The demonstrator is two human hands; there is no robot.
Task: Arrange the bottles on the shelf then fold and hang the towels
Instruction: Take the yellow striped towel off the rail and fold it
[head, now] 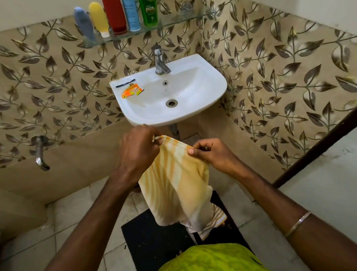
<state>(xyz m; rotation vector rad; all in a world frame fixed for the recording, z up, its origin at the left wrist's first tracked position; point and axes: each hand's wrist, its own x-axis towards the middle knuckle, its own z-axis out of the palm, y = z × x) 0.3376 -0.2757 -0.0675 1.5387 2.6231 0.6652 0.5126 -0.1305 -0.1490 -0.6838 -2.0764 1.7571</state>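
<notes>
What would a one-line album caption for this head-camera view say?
Both hands, left and right, pinch a yellow towel below the sink; five bottles line the shelf.

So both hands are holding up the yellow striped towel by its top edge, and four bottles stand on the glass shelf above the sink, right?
Not four: the head view shows five bottles on the glass shelf. The rest holds: the left hand and right hand hold the towel by its top edge.

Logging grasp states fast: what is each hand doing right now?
Left hand: closed, pinching the towel at its top corner.
Right hand: closed, fingers pinching the towel's top edge.
</notes>
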